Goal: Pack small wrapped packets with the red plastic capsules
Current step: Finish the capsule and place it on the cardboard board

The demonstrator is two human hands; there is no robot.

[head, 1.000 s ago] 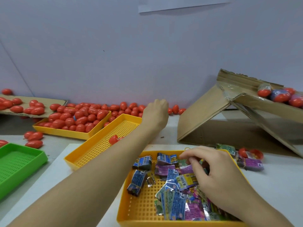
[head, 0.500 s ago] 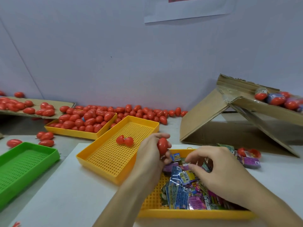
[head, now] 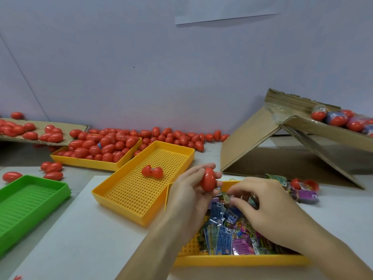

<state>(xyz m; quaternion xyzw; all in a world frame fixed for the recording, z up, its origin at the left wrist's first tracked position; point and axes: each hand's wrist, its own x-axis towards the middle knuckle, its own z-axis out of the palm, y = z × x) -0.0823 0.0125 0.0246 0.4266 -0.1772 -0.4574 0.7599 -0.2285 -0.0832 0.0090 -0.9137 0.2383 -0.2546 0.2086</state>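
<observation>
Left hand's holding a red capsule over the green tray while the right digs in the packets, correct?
Not the green tray. The head view shows the left hand holding the red capsule over the yellow packet tray, while the right hand digs in the packets.

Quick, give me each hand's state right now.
Left hand: holds a closed red capsule.
Right hand: pinches a small wrapped packet over the packet tray.

Pale lilac-grey wall [head: 141, 67] fills upper half, lit evenly, plain. White paper sheet [head: 226, 11] stuck high on wall, top edge cut off by frame. Thin dark diagonal line [head: 22, 77] runs down wall at left. Light grey tabletop [head: 84, 239] below, meeting wall at back; white board lies on it.
</observation>
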